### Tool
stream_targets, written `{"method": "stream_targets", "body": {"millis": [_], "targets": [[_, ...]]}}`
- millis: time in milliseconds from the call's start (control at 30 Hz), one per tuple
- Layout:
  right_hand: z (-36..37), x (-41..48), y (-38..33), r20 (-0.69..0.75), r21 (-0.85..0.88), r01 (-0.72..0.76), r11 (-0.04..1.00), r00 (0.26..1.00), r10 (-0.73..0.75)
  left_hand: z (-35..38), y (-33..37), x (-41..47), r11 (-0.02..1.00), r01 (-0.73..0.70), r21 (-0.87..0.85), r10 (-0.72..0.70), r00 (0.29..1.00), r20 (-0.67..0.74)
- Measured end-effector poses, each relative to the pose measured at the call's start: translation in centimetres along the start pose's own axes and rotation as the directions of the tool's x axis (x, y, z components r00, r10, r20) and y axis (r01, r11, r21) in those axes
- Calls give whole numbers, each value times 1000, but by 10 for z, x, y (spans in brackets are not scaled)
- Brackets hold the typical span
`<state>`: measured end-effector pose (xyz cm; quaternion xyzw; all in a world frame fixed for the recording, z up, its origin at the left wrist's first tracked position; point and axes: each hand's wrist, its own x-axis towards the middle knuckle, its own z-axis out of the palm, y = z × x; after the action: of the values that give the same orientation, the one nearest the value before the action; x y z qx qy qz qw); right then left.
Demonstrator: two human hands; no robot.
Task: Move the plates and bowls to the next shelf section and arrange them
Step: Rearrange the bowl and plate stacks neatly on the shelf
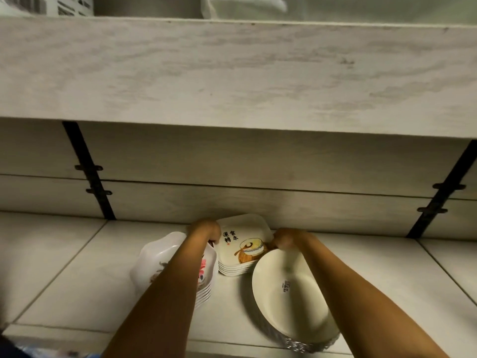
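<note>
**Three stacks of dishes on the lower shelf, both hands at the middle one**

We see three groups of dishes on the pale shelf (77,280), under the thick board of the shelf above (232,73). In the middle, close to the back wall (258,202), sits a stack of square plates (241,250). Its top plate lies flat, face up, and shows black characters and a drawing of a round brown-and-yellow vessel. The square is turned slightly, so one corner points toward the back wall, and no side is clearly longer than another.

Our left hand (204,229) reaches to the left edge of that stack, fingers curled down over the rim. Our right hand (286,240) is at the stack's right edge, also curled and somewhat blurred. We cannot tell how firmly either hand grips, or whether the stack is lifted off the shelf.

Left of the square plates, under the left forearm, stands a stack of white scalloped bowls (165,264) with a red and dark print inside; the stack leans a little to the left. On the right, near the shelf's front edge, lies a stack of large oval cream plates (289,301), whose long axis runs from the back left toward the front right. A small dark label sits near its middle, and the right forearm crosses above it.

Two black brackets (87,171) run slantwise up the back wall.
</note>
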<state>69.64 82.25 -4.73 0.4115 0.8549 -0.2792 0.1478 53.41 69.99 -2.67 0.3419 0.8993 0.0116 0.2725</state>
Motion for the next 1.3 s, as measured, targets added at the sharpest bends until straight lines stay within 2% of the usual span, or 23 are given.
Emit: {"method": "stream_targets", "body": {"millis": [267, 500, 633, 800, 1000, 1300], "targets": [[-1, -8, -4, -3, -17, 15, 1000, 1000, -15, -4, -3, 0, 994, 6, -113, -19, 993, -120], [-16, -28, -14, -74, 142, -37, 989, 996, 47, -25, -3, -19, 966, -55, -251, 2, 979, -205], [-32, -45, -25, -24, 315, -72, 946, 996, 84, -44, -4, -33, 927, -125, -355, 12, 952, -305], [-63, -76, -24, -124, 359, -52, 932, 987, 102, -61, 8, -55, 824, -222, -522, 33, 937, -346], [-91, -122, 12, -175, 391, -88, 916, 970, 168, -57, 54, -95, 771, -291, -567, 70, 923, -379], [-107, -191, 122, -191, 400, -96, 911, 964, 185, -6, 161, -159, 749, -260, -610, 53, 940, -336]]}}
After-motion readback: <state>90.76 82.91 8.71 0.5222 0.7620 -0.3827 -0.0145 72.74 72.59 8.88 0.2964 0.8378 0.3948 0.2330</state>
